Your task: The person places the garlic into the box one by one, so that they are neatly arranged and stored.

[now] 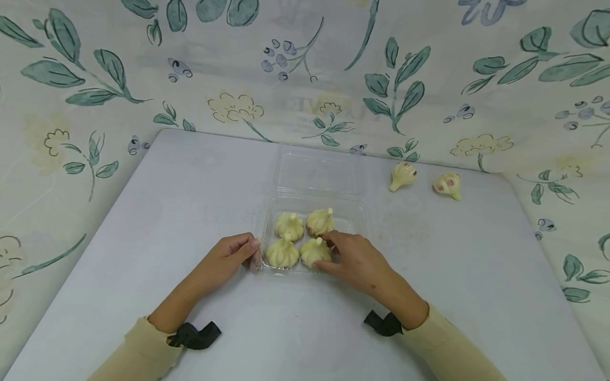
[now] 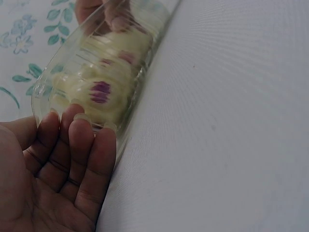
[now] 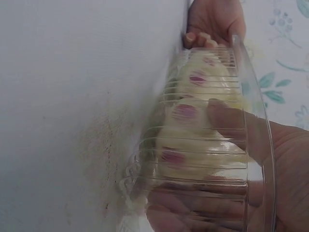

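Note:
A clear plastic clamshell box (image 1: 355,222) lies on the table with its lid (image 1: 319,172) folded back. My left hand (image 1: 233,255) pinches the box's left rim; in the left wrist view its fingers (image 2: 82,140) lie against the outer wall. Inside are several garlic bulbs, among them a back left one (image 1: 288,226), a back right one (image 1: 320,221) and a front left one (image 1: 282,254). My right hand (image 1: 357,260) reaches into the box and holds the front right garlic bulb (image 1: 314,251) between thumb and fingers. The box wall partly blurs this grip in the right wrist view.
Two more garlic bulbs lie at the table's back right, one nearer the box (image 1: 403,175) and one farther right (image 1: 448,185). A floral-patterned cloth (image 1: 295,116) rises behind the white table (image 1: 200,190). Dark straps with wrist mounts (image 1: 195,336) sit at both sleeves.

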Available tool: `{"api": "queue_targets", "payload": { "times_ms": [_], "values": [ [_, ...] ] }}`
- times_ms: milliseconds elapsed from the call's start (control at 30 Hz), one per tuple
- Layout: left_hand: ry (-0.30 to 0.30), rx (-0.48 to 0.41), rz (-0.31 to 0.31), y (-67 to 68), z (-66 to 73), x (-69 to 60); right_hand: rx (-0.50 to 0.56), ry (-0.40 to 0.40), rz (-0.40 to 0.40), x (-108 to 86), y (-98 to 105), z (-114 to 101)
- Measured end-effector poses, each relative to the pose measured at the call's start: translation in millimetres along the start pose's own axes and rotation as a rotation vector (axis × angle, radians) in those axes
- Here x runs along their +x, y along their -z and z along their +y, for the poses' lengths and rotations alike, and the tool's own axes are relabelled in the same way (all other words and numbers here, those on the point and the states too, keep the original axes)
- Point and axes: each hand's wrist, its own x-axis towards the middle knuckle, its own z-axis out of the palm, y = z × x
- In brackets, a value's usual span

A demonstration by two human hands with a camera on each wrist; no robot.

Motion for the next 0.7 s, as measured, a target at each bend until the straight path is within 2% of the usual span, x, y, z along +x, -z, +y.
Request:
{"api": "queue_targets", "payload": {
  "times_ms": [467, 700],
  "values": [
    [0.011, 0.01, 0.002, -0.4, 2.7, -0.4, 0.018, 0.007, -0.001, -4.1, 7, 0],
    [0.01, 0.006, 0.0, -0.6, 3.1, -0.6, -0.025, 0.057, 0.019, -8.5, 13, 3]
  ]
}}
